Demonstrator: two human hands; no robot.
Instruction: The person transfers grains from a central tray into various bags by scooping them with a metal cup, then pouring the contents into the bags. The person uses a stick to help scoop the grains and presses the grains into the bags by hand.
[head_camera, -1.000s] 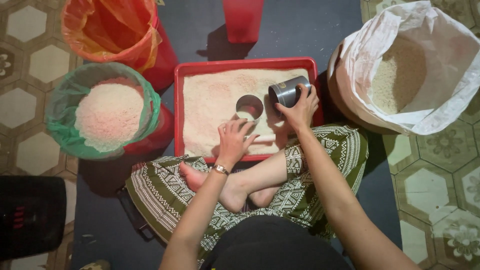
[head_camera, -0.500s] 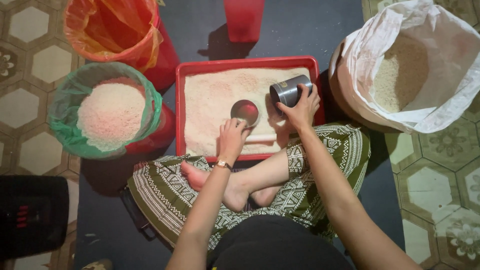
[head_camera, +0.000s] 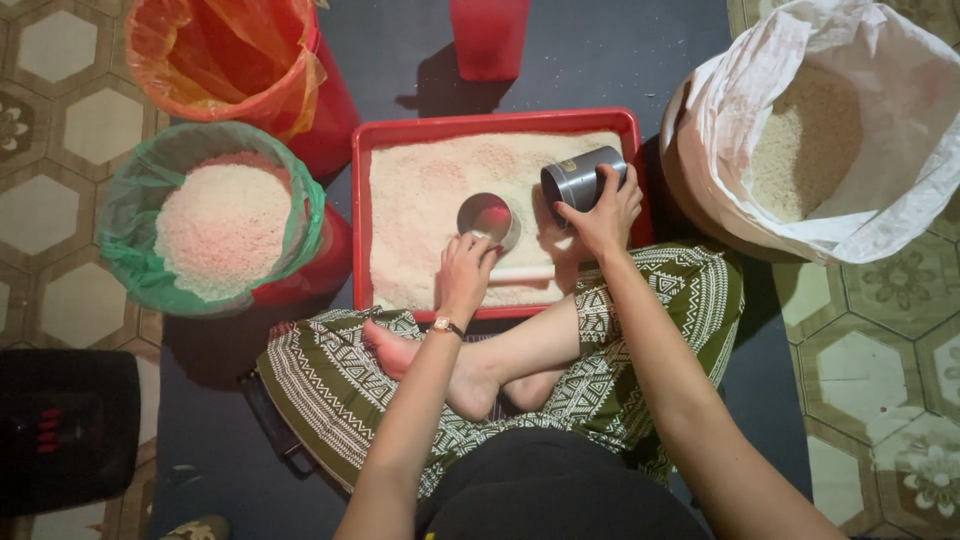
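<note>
A red tray (head_camera: 495, 126) filled with white rice lies on the floor in front of my crossed legs. My right hand (head_camera: 603, 217) grips a grey metal can (head_camera: 578, 178), tilted on its side over the tray's right part. My left hand (head_camera: 465, 272) holds a small round metal cup (head_camera: 486, 218) that stands in the rice near the tray's middle. A watch is on my left wrist.
A red bucket lined with green plastic (head_camera: 215, 222) holds white rice at the left. An orange-lined bucket (head_camera: 235, 60) stands behind it. A red container (head_camera: 490, 35) is beyond the tray. A white sack (head_camera: 830, 125) of rice sits at the right. A black box (head_camera: 65, 430) lies bottom left.
My left hand has moved from the rice surface onto the small metal cup and taken hold of it. My right hand stays on the grey can.
</note>
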